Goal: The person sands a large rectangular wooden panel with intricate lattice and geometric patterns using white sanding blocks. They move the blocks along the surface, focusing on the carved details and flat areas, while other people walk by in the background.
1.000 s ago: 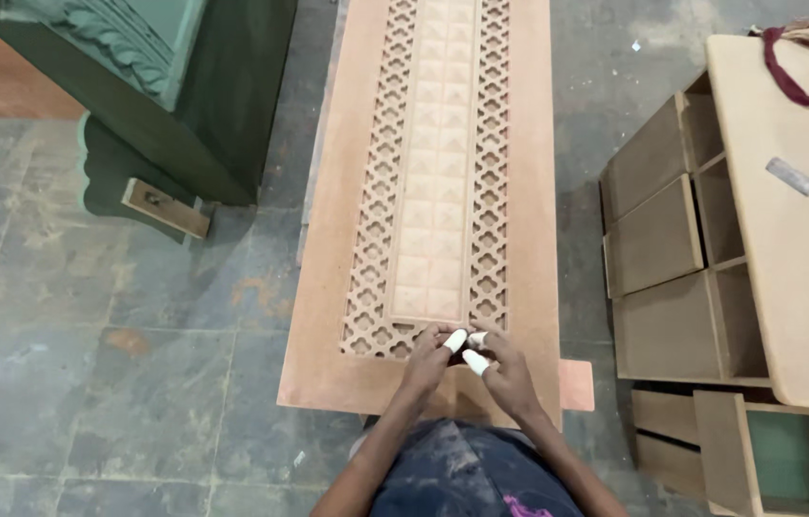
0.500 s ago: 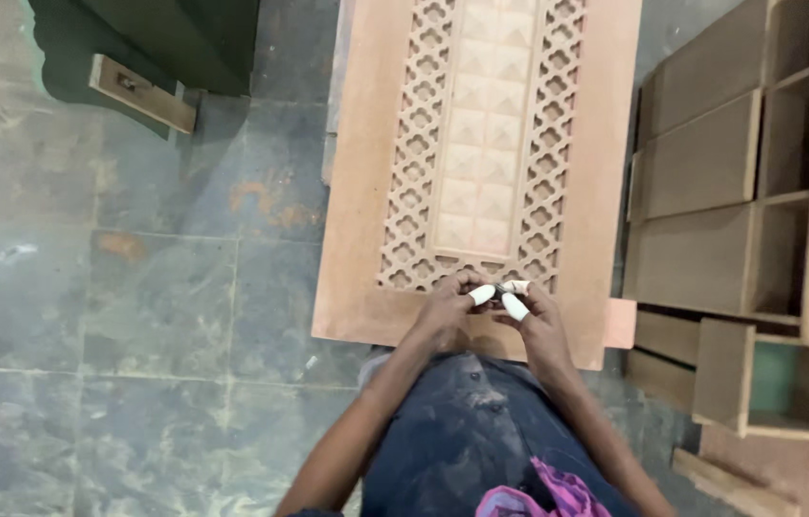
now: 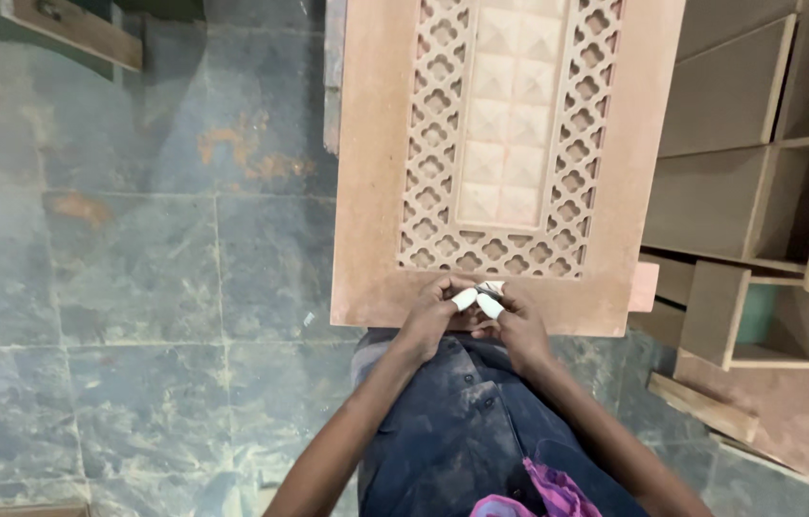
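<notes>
A long carved wooden panel point(image 3: 376, 191) lies flat in front of me, with a lattice band point(image 3: 428, 144) around a pale raised-square centre point(image 3: 510, 115). Both my hands meet at its near edge. My left hand point(image 3: 431, 316) and my right hand point(image 3: 517, 324) are closed together around a small object; white tape-wrapped fingertips point(image 3: 477, 301) show between them. What the small object is cannot be made out.
Grey stone tile floor point(image 3: 136, 287) spreads to the left. Wooden cabinet carcasses with open compartments point(image 3: 740, 191) stand at the right, close to the panel. A wooden block point(image 3: 79, 29) lies at the top left. A loose strip of wood point(image 3: 701, 407) lies at the lower right.
The view has tilted down and moved closer, so the panel's near end fills more of the frame. My hands stay together at the panel's near edge.
</notes>
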